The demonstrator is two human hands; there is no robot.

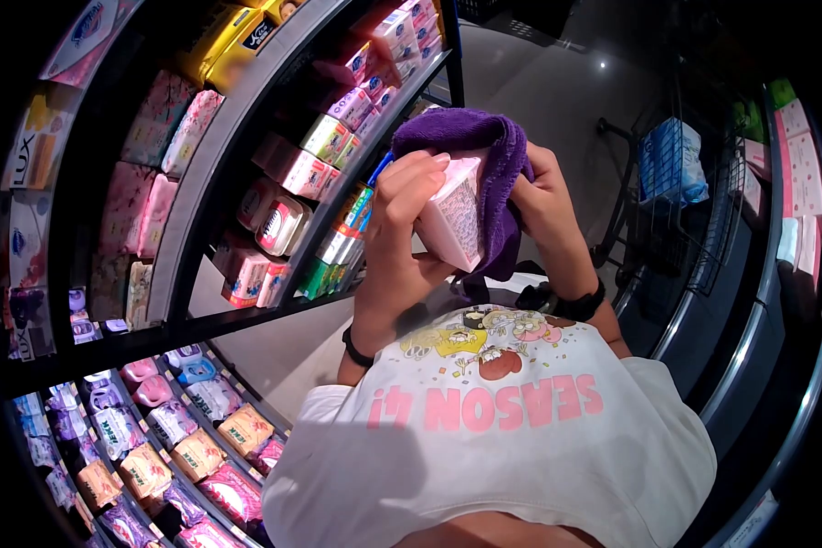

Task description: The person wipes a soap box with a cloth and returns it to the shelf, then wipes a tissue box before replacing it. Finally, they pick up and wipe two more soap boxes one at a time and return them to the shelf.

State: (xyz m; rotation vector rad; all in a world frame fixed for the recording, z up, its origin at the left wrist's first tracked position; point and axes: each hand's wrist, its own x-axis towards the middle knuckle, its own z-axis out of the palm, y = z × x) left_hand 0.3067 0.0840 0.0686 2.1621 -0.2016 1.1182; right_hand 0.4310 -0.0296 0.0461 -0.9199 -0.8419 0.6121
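Observation:
My left hand [395, 215] is wrapped round a small pink box [452, 215], fingers over its top edge and thumb beneath. One side of the box carries dense fine print, too small to read. A purple cloth [502, 210] drapes over the far end of the box and down its right side. My right hand [546, 187] grips this cloth at the right, its fingers partly hidden behind the folds. Both hands are raised in front of my chest, close together, with dark bands on the wrists.
To the left, a shelf [212, 128] holds boxed soaps and a yellow pack [224, 46]. Bagged products [173, 425] fill the lower left shelves. A dark cart [653, 224] with a blue pack [674, 160] stands on the right, before another shelf [749, 338].

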